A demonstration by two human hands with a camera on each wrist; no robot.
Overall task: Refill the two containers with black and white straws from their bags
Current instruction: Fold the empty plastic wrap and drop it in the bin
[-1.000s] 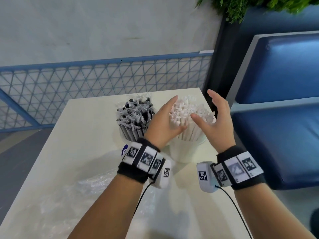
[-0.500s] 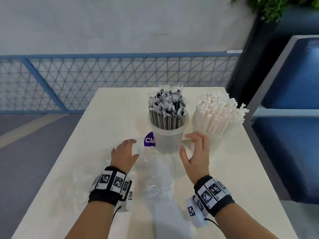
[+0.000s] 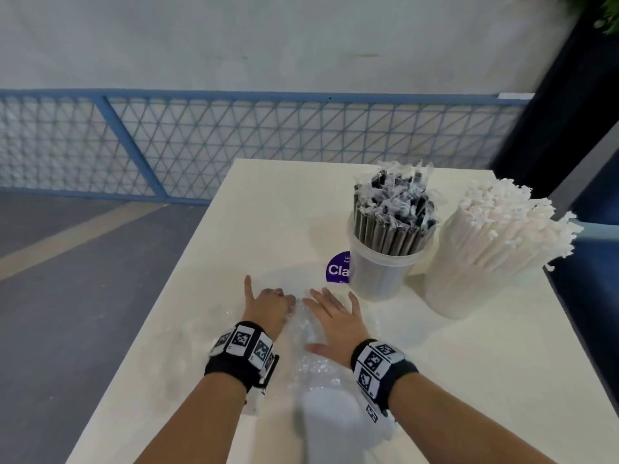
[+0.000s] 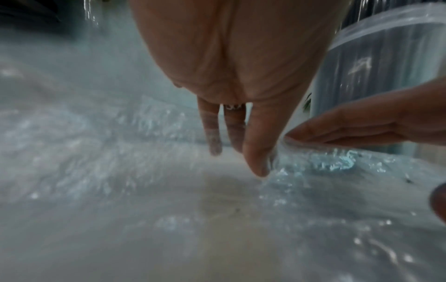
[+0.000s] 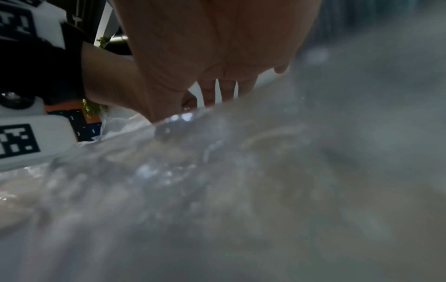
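A clear container [image 3: 380, 279] packed with wrapped black straws [image 3: 393, 209] stands at the table's far right. Beside it stands a tub [image 3: 465, 296] fanned full of white straws [image 3: 499, 229]. Crumpled clear plastic bags [image 3: 311, 333] lie flat on the table in front of them. My left hand [image 3: 269, 304] has its fingers bunched down into the plastic, the little finger sticking out. In the left wrist view the left hand [image 4: 239, 160] has bag film [image 4: 325, 158] between thumb and fingers. My right hand [image 3: 331, 316] lies flat on the bag, fingers spread.
A purple round sticker [image 3: 338, 267] shows on the cream table [image 3: 268, 212] left of the clear container. A blue mesh railing [image 3: 234, 142] runs behind the table, and a blue seat [image 3: 596, 296] is at the right. Floor drops off on the left.
Both hands came away from the white straws and down onto the empty bags near me. The left hand's fingers have since bunched into the plastic, and the right hand has flattened on it.
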